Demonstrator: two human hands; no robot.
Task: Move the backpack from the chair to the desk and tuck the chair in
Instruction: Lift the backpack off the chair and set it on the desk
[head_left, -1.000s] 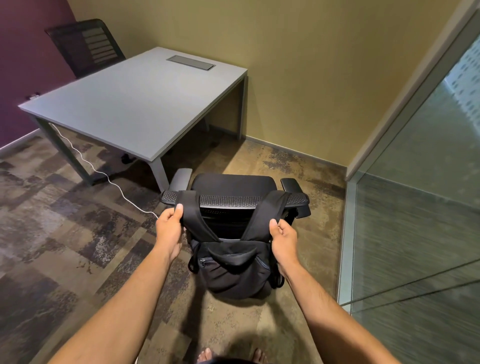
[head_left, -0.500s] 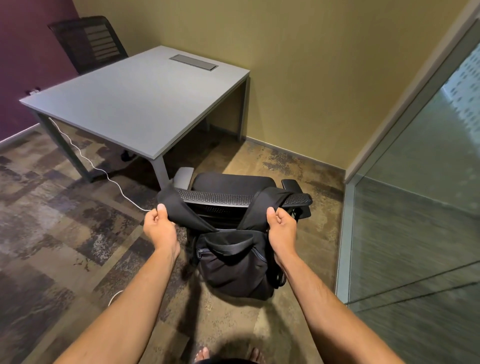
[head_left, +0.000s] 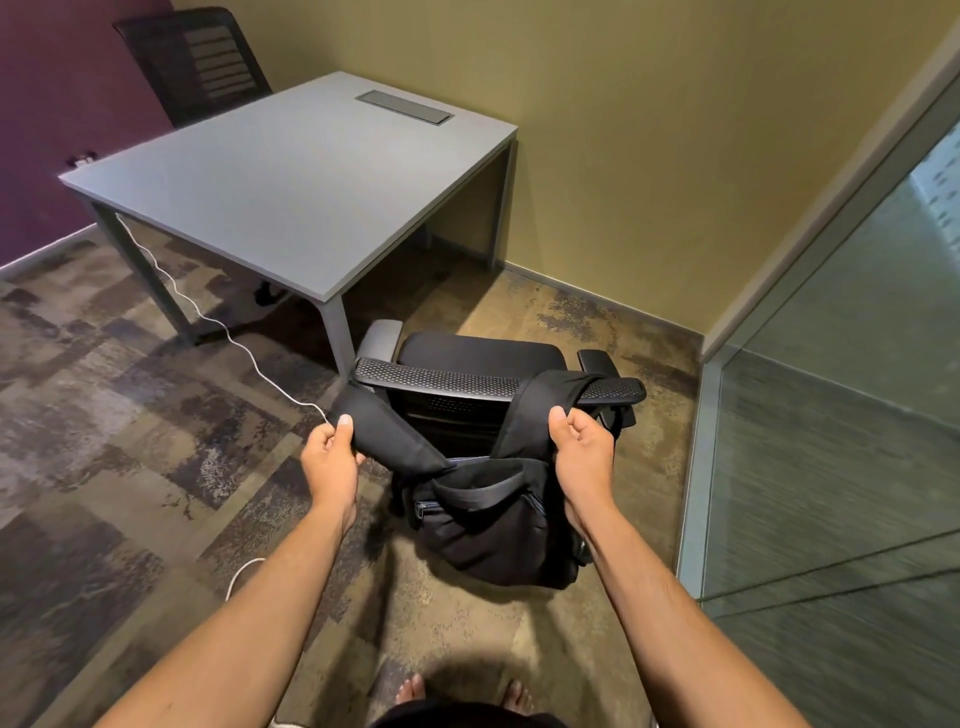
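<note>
A black backpack (head_left: 493, 525) hangs behind the backrest of a black office chair (head_left: 478, 358), which stands just off the near right corner of the grey desk (head_left: 291, 192). My left hand (head_left: 332, 457) grips the backpack's left shoulder strap, which is off the backrest and pulled out to the left. My right hand (head_left: 584, 452) grips the right strap, which still loops over the top of the backrest. The chair's base is hidden behind the bag.
A second black chair (head_left: 197, 62) stands behind the desk by the purple wall. A white cable (head_left: 208, 312) trails across the carpet under the desk. A glass partition (head_left: 831, 415) runs along the right. My bare feet (head_left: 462, 693) show at the bottom edge.
My left hand has pulled the left strap off the chair's backrest and out to the left. The bag has shifted slightly. My right hand keeps its hold on the other strap.
</note>
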